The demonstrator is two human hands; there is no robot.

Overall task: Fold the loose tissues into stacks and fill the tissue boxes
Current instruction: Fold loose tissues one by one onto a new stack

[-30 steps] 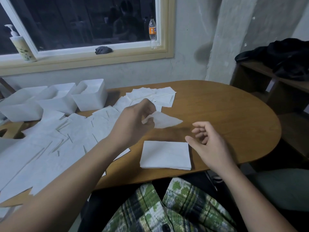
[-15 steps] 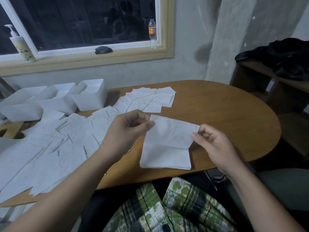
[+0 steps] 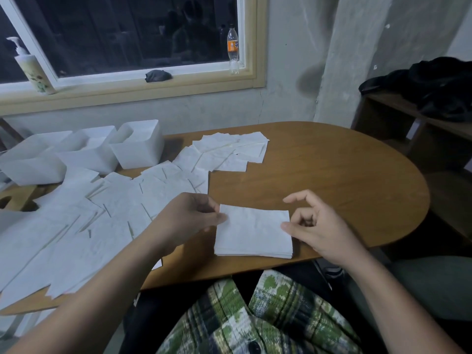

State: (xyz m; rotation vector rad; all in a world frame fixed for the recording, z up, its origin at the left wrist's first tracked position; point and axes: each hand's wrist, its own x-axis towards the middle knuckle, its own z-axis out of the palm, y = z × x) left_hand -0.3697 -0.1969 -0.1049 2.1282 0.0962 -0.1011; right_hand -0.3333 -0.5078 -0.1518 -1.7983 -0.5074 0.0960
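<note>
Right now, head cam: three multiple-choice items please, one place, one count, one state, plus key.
1. Where is the folded stack? A) in a box B) on the table, between left hand and right hand C) on the floor
2. How many white tissue boxes? A) two B) three C) five
3. The orange-label bottle is: A) upright B) lying down C) held
Key: 1B, it lies near the table's front edge; 2B, three stand back left; 3A, it stands on the windowsill.
</note>
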